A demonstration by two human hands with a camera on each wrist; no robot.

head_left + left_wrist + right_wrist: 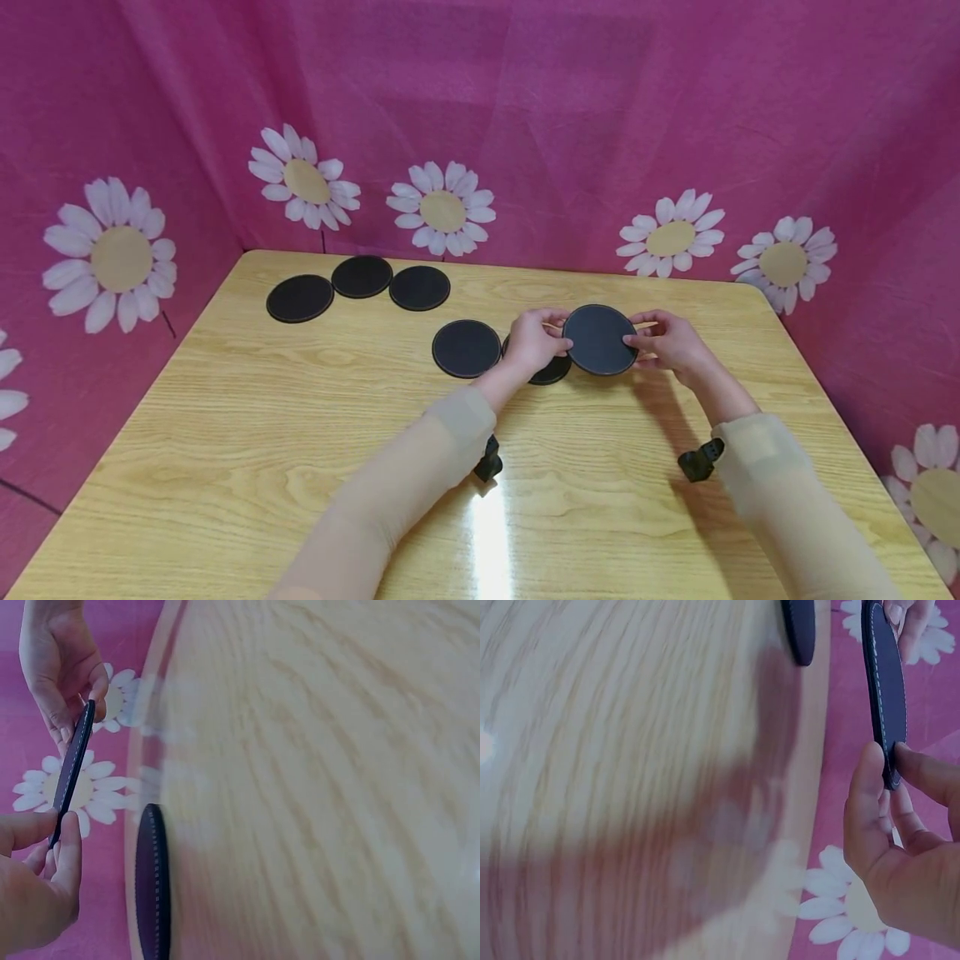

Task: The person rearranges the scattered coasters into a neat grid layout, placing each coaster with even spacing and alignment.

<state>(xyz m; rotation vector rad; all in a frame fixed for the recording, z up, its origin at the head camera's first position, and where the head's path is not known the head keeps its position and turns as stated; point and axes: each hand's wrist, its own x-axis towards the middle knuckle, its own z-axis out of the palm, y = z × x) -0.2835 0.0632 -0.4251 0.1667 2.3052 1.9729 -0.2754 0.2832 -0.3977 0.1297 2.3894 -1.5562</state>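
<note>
Between both hands a round black coaster (599, 340) with a stitched rim is held up off the table, tilted toward the head camera. My left hand (534, 342) pinches its left edge, thumb on the face and fingers behind. At the opposite edge my right hand (670, 343) pinches it the same way. In the left wrist view the held coaster (73, 774) appears edge-on between the two hands. Under my left hand, partly hidden by it, a second black coaster (551, 372) lies on the table. Another coaster (467, 348) lies just left of that one.
Three more black coasters lie at the back left of the wooden table (300, 433): a left one (300, 298), a middle one (362, 276) and a right one (419, 288). A pink cloth (555, 125) with daisies hangs behind the table and along its sides.
</note>
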